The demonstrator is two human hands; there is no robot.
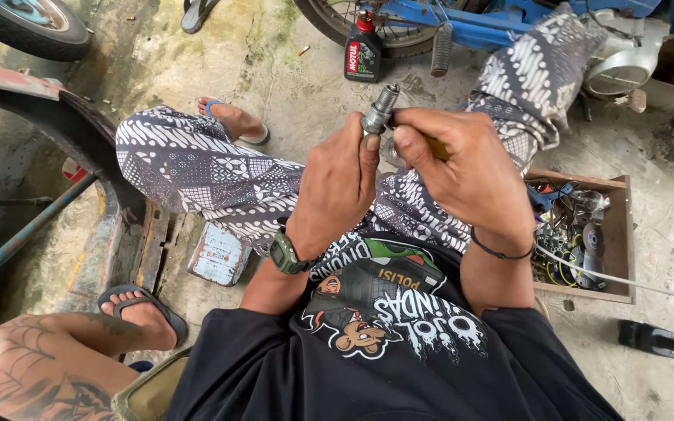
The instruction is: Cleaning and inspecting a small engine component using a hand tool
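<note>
The person sat low over patterned trousers, the left hand (pixel 337 183) gripping a spark plug (pixel 380 109) by its lower body, thumb and fingers closed on it, its long axis tilted up and away toward the oil bottle (pixel 363 48) on the concrete. The right hand (pixel 462 168) lay just beside it, fingers pinched around what looked like a yellowish tool handle, mostly hidden. There was open air above the plug's tip; a wooden box (pixel 622 234) of parts stood to the right.
</note>
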